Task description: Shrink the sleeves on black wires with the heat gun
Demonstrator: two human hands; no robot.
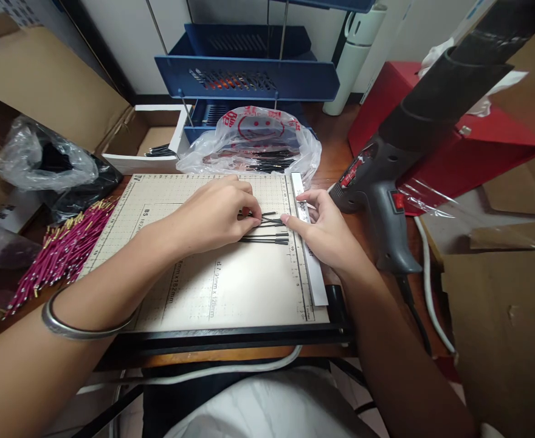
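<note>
My left hand (224, 210) is over the gridded cream board of a paper trimmer (249, 286), its thumb and fingers pinched on thin black wires (271, 222). Those wires point right, toward the white strip (313, 274) along the board's right edge. Just below them lie more black wires (267, 239), roughly parallel, with thicker dark ends. My right hand (324, 228) is at the strip, thumb and index finger apart; the thumb tip is at the wire ends, and whether it touches them I cannot tell. The other right fingers curl partly out of sight behind the strip.
A grey heat gun (395, 176) stands close on the right, before a red box (472, 146). Behind the board are a plastic bag (253, 137) with black wires, a white box (149, 131) and a blue rack (249, 79). Magenta wires (62, 249) lie left.
</note>
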